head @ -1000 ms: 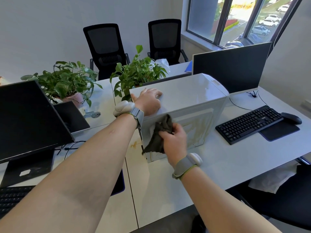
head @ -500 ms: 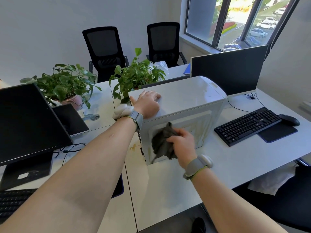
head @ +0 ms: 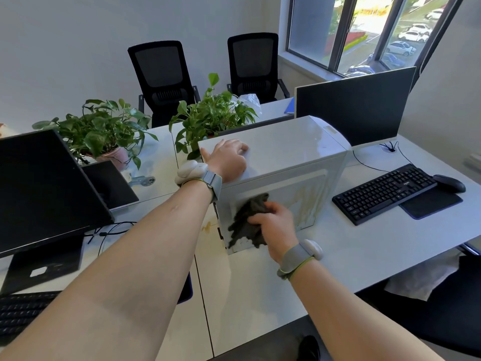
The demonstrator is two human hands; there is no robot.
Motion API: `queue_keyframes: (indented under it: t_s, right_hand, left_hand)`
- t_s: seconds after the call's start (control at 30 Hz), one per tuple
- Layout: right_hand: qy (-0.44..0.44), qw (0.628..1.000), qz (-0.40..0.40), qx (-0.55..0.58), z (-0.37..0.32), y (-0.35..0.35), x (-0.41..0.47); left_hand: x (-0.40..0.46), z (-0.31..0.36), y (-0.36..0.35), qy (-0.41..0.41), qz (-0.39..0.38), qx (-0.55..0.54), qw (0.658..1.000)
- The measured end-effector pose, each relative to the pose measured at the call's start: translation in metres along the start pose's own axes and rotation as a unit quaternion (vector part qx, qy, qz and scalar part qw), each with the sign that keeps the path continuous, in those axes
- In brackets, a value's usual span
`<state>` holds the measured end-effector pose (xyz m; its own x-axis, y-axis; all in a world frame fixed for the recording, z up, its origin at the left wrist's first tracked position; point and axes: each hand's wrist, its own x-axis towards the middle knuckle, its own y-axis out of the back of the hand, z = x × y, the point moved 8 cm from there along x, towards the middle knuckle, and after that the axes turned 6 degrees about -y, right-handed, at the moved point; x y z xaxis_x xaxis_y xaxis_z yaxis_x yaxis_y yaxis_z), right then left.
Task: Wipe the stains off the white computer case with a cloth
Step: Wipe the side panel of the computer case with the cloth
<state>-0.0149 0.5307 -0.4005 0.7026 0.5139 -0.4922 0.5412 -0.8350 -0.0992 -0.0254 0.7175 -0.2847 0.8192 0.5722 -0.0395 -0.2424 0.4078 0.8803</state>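
Note:
The white computer case [head: 289, 149] stands upright on the white desk [head: 364, 246], its near side panel streaked with yellowish-brown stains [head: 309, 199]. My left hand [head: 227, 158] rests flat on the top of the case near its left corner. My right hand [head: 276, 224] grips a dark grey cloth [head: 247, 225] and presses it against the left part of the stained side panel. The cloth hangs down almost to the desk and hides the panel behind it.
A black keyboard [head: 385, 191], mouse [head: 449, 183] and mouse pad lie right of the case, with a monitor [head: 356, 105] behind it. Another monitor [head: 41, 188] stands at the left. Two potted plants [head: 213, 115] and two black chairs [head: 164, 74] are beyond.
My right hand has swept the cloth from the top left edge of the side panel down and to the right across it. My left hand stays on top of the case.

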Motion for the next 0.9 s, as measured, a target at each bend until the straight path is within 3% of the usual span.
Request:
queue_keyframes:
  t_s: [0.1, 0.13, 0.3, 0.4, 0.5, 0.6, 0.7, 0.8, 0.9]
  right_hand:
    - [0.048, 0.979, 0.145, 0.134, -0.017, 0.045, 0.01]
    - [0.062, 0.973, 0.162, 0.151, -0.022, 0.05, 0.013]
    - [0.061, 0.994, 0.076, -0.044, -0.022, 0.009, 0.015]
    - [0.044, 0.997, 0.039, -0.053, -0.01, 0.017, 0.021]
    - [0.076, 0.989, 0.126, 0.026, -0.018, 0.064, 0.025]
    - [0.081, 0.957, 0.237, 0.149, -0.032, 0.109, 0.03]
    - [0.082, 0.955, 0.213, 0.188, -0.05, 0.103, 0.039]
    - [0.089, 0.976, 0.179, 0.085, -0.045, 0.072, 0.036]
    - [0.07, 0.995, 0.056, 0.032, -0.021, 0.047, 0.034]
  left_hand:
    - [0.0, 0.0, 0.0, 0.003, 0.006, 0.002, 1.0]
    - [0.0, 0.0, 0.0, 0.003, 0.006, 0.001, 1.0]
    - [0.0, 0.0, 0.001, 0.005, 0.012, 0.005, 1.0]
    - [0.0, 0.001, 0.001, 0.001, 0.018, 0.007, 1.0]
    - [-0.001, 0.003, 0.001, 0.001, 0.022, 0.008, 1.0]
    - [-0.001, 0.003, 0.001, 0.002, 0.019, 0.01, 1.0]
    - [-0.002, 0.004, 0.001, 0.003, 0.019, 0.005, 1.0]
    - [-0.002, 0.004, 0.002, 0.005, 0.025, 0.003, 1.0]
    - [-0.001, 0.004, 0.001, 0.005, 0.026, 0.006, 1.0]
